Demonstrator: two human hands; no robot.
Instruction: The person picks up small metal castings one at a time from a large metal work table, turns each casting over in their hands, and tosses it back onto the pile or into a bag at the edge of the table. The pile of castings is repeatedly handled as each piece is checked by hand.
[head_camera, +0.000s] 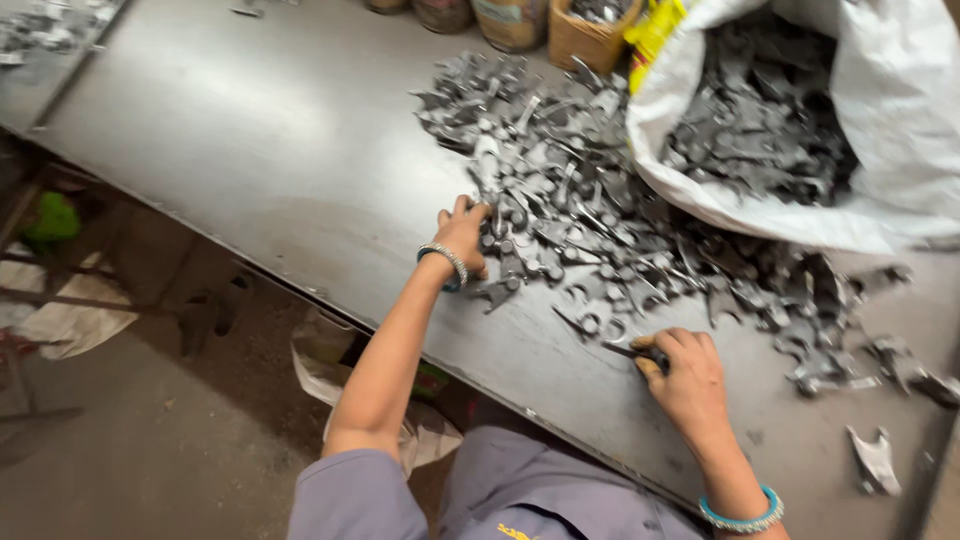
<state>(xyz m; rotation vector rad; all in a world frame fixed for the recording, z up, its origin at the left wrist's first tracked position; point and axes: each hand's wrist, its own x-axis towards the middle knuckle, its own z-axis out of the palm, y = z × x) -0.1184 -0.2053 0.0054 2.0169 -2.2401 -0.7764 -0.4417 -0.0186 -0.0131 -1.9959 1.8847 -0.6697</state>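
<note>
Metal parts (600, 230) uncountable; left hand (463, 235) touches them, right hand (685, 375) grips one.

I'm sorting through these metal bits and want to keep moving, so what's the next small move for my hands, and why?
Probably lift the right hand clear with the dark metal piece it is pinching, since that piece lies at the near edge of the heap of grey metal parts. The left hand rests on the heap's edge, fingers among the parts, so it could steady them meanwhile.
</note>
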